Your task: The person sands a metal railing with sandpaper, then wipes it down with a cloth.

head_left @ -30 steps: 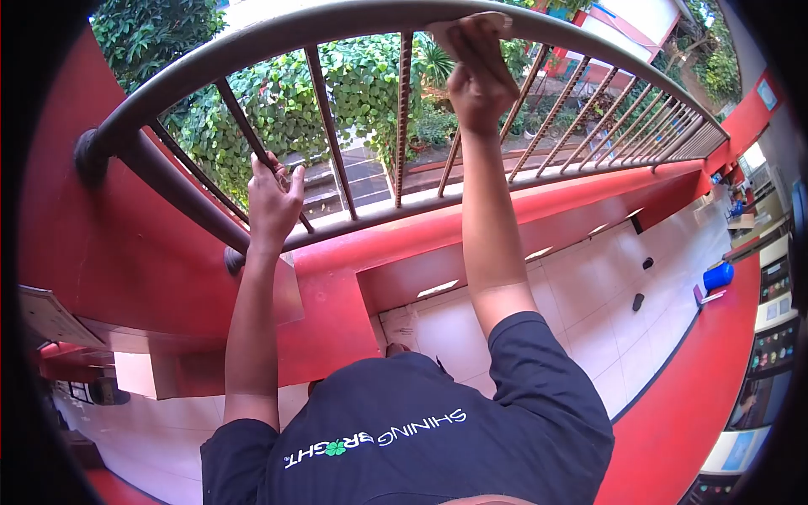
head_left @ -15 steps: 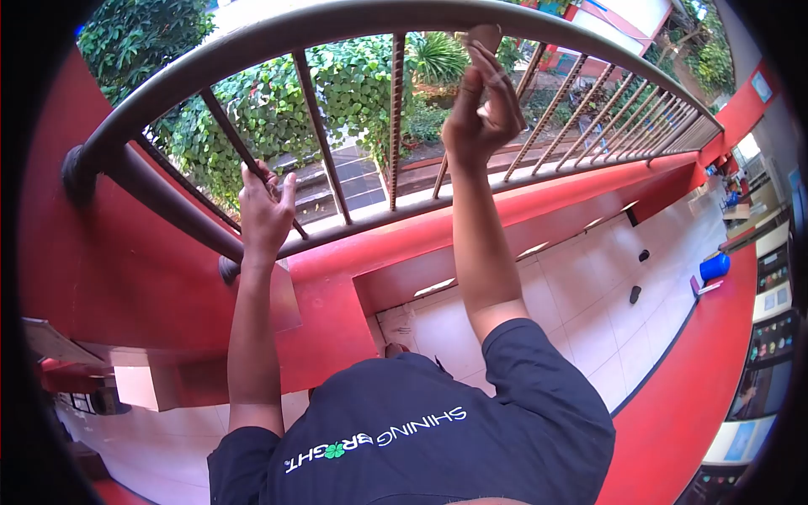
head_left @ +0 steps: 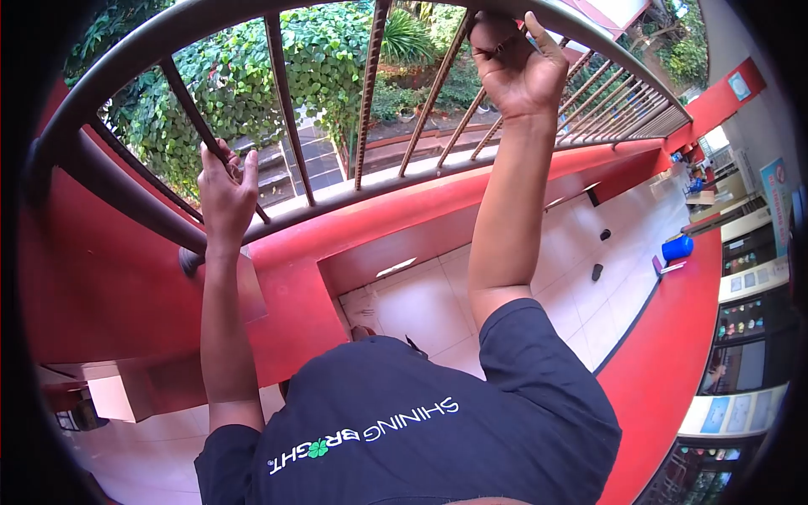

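Note:
A dark metal railing (head_left: 172, 44) curves across the top of the head view, with upright bars below its thick top rail. My left hand (head_left: 227, 189) is closed around one of the left-hand bars (head_left: 192, 109). Farther right and higher up, my right hand (head_left: 528, 80) is raised with its palm side towards me. A brown, rounded flat piece (head_left: 492, 34) is held in its fingers against the railing, just under the top rail, beside an upright bar. The fingertips are partly hidden, and what the piece is made of cannot be made out.
The railing stands on a red ledge (head_left: 370, 220) above a tiled floor (head_left: 421, 307). Leafy plants (head_left: 227, 76) grow behind the bars. To the right are a blue bucket (head_left: 677, 247) and dark footwear (head_left: 597, 272). A pale box (head_left: 111, 397) is at lower left.
My right hand has moved up and right, turning its palm towards me, and brought the brown piece to the railing. My left hand keeps its bar. The whole view has shifted.

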Available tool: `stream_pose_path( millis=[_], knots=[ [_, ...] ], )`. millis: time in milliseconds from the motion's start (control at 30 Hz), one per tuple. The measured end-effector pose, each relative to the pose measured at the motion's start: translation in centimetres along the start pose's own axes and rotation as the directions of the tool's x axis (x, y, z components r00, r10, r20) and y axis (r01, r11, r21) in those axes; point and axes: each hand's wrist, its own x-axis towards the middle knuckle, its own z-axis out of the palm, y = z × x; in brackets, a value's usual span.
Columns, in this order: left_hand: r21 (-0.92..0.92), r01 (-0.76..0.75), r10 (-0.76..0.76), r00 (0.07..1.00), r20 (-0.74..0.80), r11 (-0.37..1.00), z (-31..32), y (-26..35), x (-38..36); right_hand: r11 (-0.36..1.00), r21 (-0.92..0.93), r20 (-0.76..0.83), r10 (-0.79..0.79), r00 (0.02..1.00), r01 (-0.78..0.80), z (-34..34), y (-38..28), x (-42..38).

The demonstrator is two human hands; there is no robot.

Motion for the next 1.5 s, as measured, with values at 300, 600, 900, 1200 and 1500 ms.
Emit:
stream_pose_path(
  millis=[300, 600, 900, 1200, 1500],
  knots=[
    [-0.030, 0.077, -0.075, 0.996, 0.053, 0.997, -0.3, 0.0, -0.1, 0.945, -0.085, 0.061, 0.322, 0.945, -0.317, -2.2, -3.3, 2.2],
    [-0.006, 0.093, -0.093, 0.994, 0.060, 0.996, -0.5, 0.1, 0.2, 0.939, -0.021, 0.136, 0.342, 0.930, -0.342, -4.4, -4.2, 4.5],
    [-0.054, 0.106, -0.103, 0.993, 0.050, 0.993, -0.5, 0.7, 0.1, 0.983, -0.012, -0.008, 0.184, 0.983, -0.184, -0.2, -2.4, 1.8],
    [-0.050, 0.047, -0.045, 0.998, 0.033, 0.998, -0.2, 0.0, -0.1, 0.992, 0.044, -0.014, 0.123, 0.992, -0.122, -3.7, -2.2, 4.3],
    [0.023, 0.069, -0.070, 0.996, 0.054, 0.997, -0.4, -0.2, -0.3, 0.961, -0.274, -0.217, -0.038, 0.975, -0.023, -1.3, -0.3, 4.0]
  ],
)
